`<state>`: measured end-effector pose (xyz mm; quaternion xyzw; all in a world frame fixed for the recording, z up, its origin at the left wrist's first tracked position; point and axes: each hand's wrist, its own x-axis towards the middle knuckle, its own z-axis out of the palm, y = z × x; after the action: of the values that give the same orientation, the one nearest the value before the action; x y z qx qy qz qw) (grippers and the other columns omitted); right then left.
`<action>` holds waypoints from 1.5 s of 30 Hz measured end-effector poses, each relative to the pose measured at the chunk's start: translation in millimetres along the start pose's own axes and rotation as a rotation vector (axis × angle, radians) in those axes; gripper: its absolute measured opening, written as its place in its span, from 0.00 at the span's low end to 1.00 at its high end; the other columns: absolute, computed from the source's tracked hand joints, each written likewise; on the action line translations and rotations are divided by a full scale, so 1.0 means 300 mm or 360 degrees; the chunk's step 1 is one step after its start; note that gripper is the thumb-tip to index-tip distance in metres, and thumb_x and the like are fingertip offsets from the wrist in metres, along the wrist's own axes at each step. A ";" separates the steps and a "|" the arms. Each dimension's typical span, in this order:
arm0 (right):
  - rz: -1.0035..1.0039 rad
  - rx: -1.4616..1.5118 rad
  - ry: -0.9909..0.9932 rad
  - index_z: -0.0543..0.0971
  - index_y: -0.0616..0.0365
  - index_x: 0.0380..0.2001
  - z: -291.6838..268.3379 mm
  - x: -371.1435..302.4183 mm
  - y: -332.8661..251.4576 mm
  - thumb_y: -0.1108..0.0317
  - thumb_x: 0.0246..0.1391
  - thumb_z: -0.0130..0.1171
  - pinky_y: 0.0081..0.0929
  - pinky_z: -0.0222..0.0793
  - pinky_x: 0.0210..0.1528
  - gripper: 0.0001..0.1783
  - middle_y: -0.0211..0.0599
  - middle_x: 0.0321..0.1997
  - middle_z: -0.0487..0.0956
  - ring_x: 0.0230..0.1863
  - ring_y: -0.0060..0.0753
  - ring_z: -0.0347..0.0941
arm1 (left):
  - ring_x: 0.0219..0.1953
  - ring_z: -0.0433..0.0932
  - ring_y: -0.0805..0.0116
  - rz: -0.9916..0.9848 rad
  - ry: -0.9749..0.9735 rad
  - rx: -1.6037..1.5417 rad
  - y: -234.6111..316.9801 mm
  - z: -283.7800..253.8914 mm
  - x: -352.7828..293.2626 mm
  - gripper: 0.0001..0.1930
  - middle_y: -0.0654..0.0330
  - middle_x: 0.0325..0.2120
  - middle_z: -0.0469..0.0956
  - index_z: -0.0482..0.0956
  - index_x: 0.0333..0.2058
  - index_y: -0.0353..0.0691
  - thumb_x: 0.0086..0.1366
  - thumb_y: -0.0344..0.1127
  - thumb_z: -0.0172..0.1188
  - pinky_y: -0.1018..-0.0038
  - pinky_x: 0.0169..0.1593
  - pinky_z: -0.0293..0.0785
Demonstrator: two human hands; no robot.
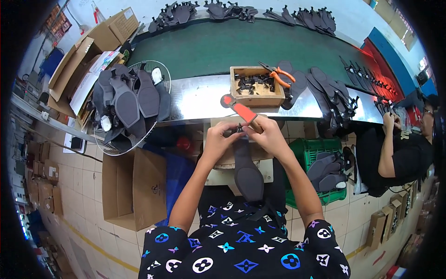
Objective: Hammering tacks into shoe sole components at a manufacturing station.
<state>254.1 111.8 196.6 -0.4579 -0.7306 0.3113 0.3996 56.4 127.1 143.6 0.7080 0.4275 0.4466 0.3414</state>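
Note:
A dark grey shoe sole (248,179) lies lengthwise in front of me on a small work stand (267,169), its heel end between my hands. My left hand (218,141) is closed, its thumb and forefinger pinching a small black heel piece (239,127) at that end. My right hand (269,136) is closed round a hammer (242,112) with a red section, which points up and left. Its thumb and fingertips also reach the heel piece. Just beyond the hammer stands a wooden box (258,100) of small black parts, with orange-handled pliers (282,76) on its rim.
Soles fill a wire basket (170,81) at left and a green crate (297,197) at right. More soles (325,88) lie on the metal bench (195,100) beside a green belt (200,49). A cardboard box (151,186) stands at lower left. Another person (395,153) works at right.

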 end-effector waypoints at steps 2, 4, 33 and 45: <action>-0.0006 0.0019 -0.0037 0.79 0.65 0.39 0.008 0.006 0.000 0.69 0.55 0.63 0.35 0.69 0.37 0.11 0.45 0.31 0.77 0.33 0.48 0.74 | 0.39 0.84 0.62 0.0017 0.0003 0.0008 0.005 -0.004 -0.003 0.15 0.53 0.36 0.84 0.84 0.40 0.34 0.52 0.28 0.71 0.71 0.43 0.78; -0.0281 -0.0026 0.0041 0.78 0.65 0.40 0.021 0.010 0.008 0.70 0.55 0.63 0.36 0.69 0.38 0.11 0.47 0.34 0.78 0.35 0.50 0.75 | 0.39 0.84 0.60 0.0022 0.0016 -0.0001 0.005 -0.002 -0.010 0.15 0.52 0.37 0.84 0.84 0.40 0.34 0.52 0.28 0.71 0.70 0.43 0.78; 0.0196 0.0127 0.0136 0.73 0.62 0.51 0.038 -0.100 -0.070 0.69 0.62 0.59 0.30 0.70 0.33 0.16 0.40 0.33 0.78 0.31 0.37 0.75 | 0.33 0.80 0.77 -0.0069 -0.0156 -0.0331 -0.010 -0.009 0.013 0.14 0.62 0.32 0.85 0.86 0.41 0.33 0.55 0.26 0.70 0.78 0.39 0.76; 0.0186 -0.0340 0.0057 0.67 0.67 0.60 -0.027 -0.268 -0.272 0.73 0.64 0.55 0.38 0.74 0.47 0.23 0.59 0.48 0.78 0.46 0.59 0.78 | 0.33 0.81 0.76 -0.0150 -0.0163 -0.0315 0.016 -0.018 0.013 0.12 0.58 0.31 0.85 0.87 0.37 0.33 0.52 0.28 0.73 0.78 0.39 0.77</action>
<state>247.8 7.1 243.5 -0.5451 -0.7245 0.2462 0.3426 53.8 129.2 151.0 0.6719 0.3961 0.4333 0.4515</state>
